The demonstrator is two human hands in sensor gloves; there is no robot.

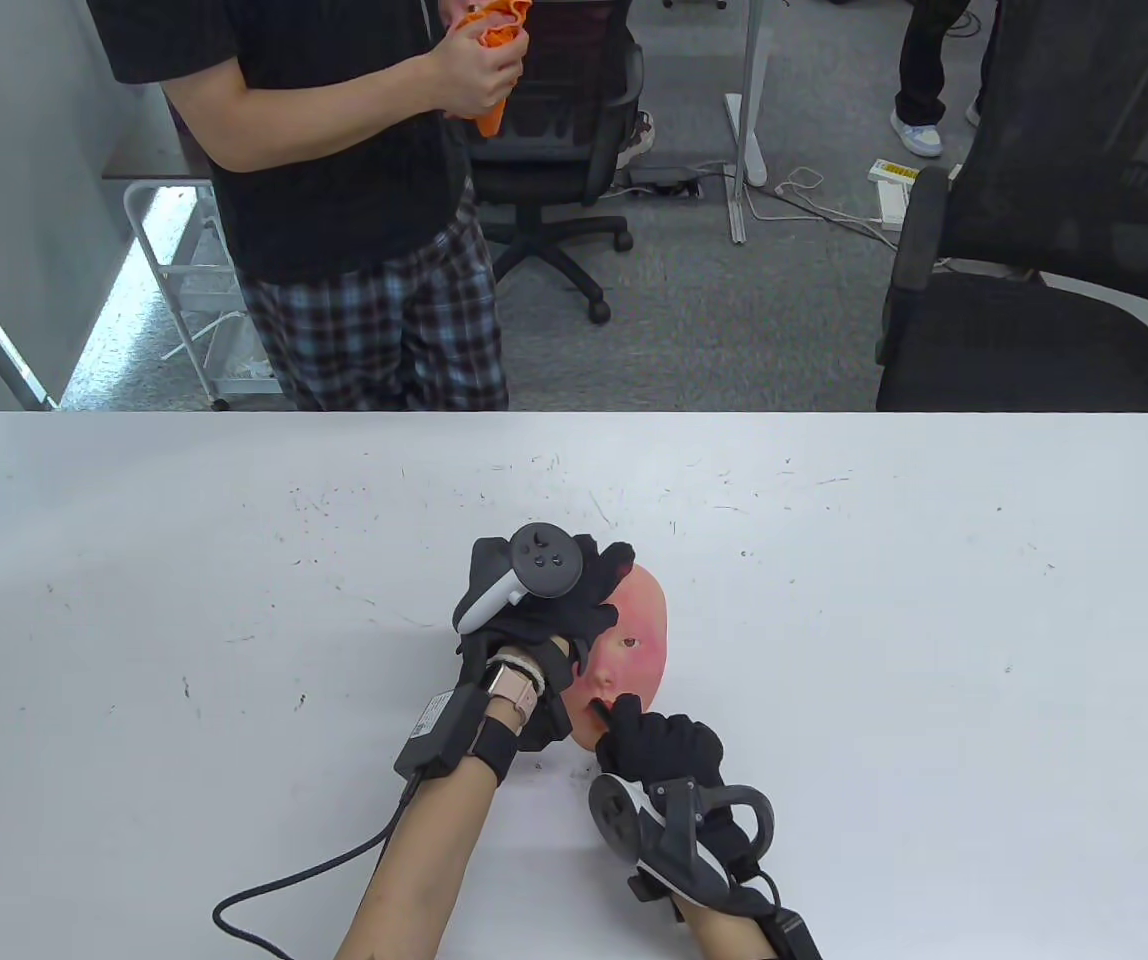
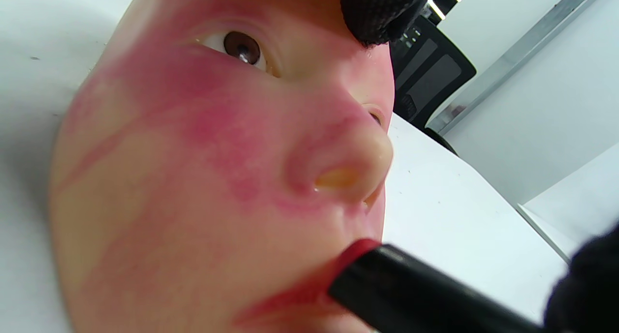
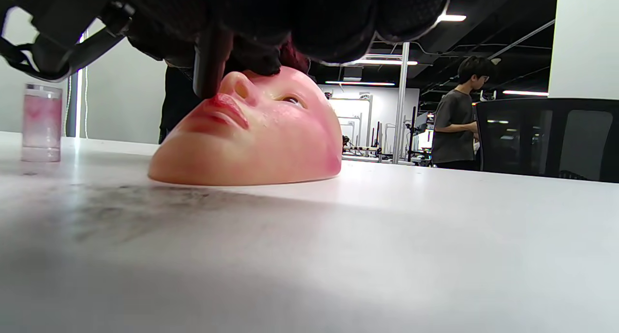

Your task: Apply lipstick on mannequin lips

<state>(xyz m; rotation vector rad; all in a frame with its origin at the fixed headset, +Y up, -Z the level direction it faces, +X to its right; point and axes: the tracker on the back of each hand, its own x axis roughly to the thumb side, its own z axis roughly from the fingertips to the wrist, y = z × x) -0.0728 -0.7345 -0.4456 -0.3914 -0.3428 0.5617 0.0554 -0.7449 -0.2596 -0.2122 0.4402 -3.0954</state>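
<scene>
My right hand (image 1: 669, 748) grips the lipstick (image 2: 416, 287) against the mask's lips (image 3: 220, 111); left hand (image 1: 544, 600) holds the mask (image 1: 634, 640) steady. Lips partly reddened, coverage seemingly unfinished.

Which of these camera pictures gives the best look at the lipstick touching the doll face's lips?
The left wrist view: the black lipstick fills the foreground, its end against the red lips. The right wrist view shows it from the side, coming down onto the mouth under the right hand. The table view shows it tiny, mostly hidden.
</scene>
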